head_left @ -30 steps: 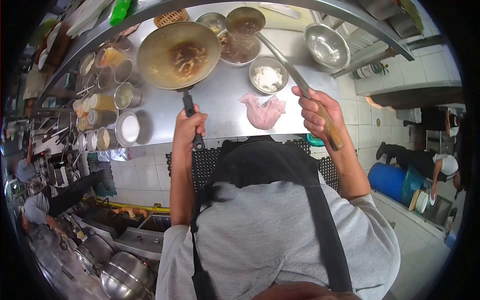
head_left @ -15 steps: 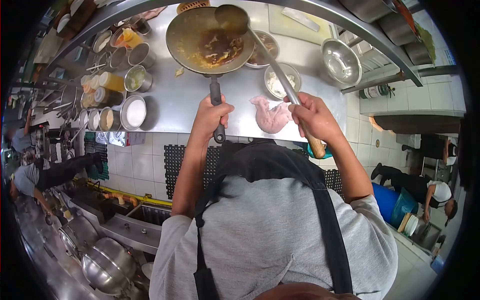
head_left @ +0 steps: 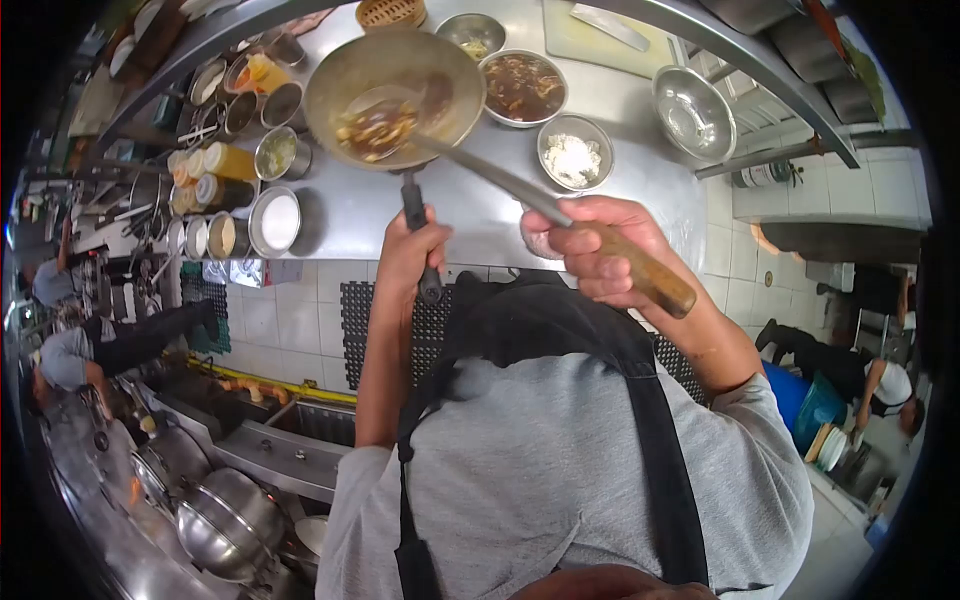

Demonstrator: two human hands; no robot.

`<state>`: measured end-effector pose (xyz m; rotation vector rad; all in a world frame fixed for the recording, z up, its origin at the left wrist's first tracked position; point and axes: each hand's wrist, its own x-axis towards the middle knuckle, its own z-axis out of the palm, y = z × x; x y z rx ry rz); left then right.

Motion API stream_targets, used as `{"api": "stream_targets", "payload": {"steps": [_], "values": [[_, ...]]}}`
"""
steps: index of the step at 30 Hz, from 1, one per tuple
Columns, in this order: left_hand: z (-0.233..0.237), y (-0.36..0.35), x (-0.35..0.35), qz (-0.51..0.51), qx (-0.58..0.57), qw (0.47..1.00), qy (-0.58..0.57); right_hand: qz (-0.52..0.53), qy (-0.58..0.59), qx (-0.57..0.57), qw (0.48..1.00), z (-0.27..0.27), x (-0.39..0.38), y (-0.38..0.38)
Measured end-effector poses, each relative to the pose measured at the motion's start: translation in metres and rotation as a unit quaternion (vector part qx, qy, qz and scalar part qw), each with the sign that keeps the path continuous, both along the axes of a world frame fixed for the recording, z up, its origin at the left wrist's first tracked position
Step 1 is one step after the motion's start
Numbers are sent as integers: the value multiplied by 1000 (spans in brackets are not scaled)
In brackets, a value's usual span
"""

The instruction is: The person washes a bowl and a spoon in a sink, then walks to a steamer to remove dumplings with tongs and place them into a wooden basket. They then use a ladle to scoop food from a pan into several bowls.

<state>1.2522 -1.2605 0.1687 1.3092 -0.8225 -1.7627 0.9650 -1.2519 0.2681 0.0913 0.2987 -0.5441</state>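
Observation:
My left hand (head_left: 408, 252) is wrapped round the black handle of a wok (head_left: 455, 75) above the steel table. Brown sauce with pieces of food (head_left: 378, 130) lies at the wok's near side. In my right hand (head_left: 610, 250) is the wooden grip of a ladle (head_left: 500, 180). Its metal shaft reaches left over the wok's rim, and its head is down in the sauce, blurred. Partly hidden behind my right fingers is a pale pink piece of raw meat (head_left: 537, 238). A bowl of brown sauce with pieces in it (head_left: 523, 88) stands right of the wok.
A bowl of white food (head_left: 574, 160) and an empty-looking steel bowl (head_left: 693, 114) stand to the right. Sauce bottles (head_left: 228, 160) and metal containers (head_left: 274, 222) line the left. At the back lie a knife (head_left: 610, 28) and cutting board (head_left: 560, 30). Other people work at both sides.
The ladle's head has come down from the wok's far right rim into the sauce. The wok has shifted left, uncovering the bowls behind it. My right hand now covers most of the raw meat.

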Motion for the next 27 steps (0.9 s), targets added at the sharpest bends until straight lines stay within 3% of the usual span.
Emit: {"api": "stream_targets", "payload": {"steps": [2,9,13,16,21,23,27], "values": [[5,15,5,57,23,998,30,8,-17,-7,1000,3,8,0],[-20,57,46,96,21,994,54,52,-22,-35,998,5,15,-11],[-25,71,65,117,3,989,93,20,21,-37,999,2,11,-19],[-24,75,74,141,-7,987,72,-40,101,-107,988,-6,4,-28],[-23,83,87,167,-12,986,28,-24,252,-186,949,-29,2,-49],[-22,85,92,172,-15,985,26,-1,372,-256,892,-44,4,-56],[-18,86,91,177,-20,984,28,4,429,-277,860,-63,4,-56]]}}
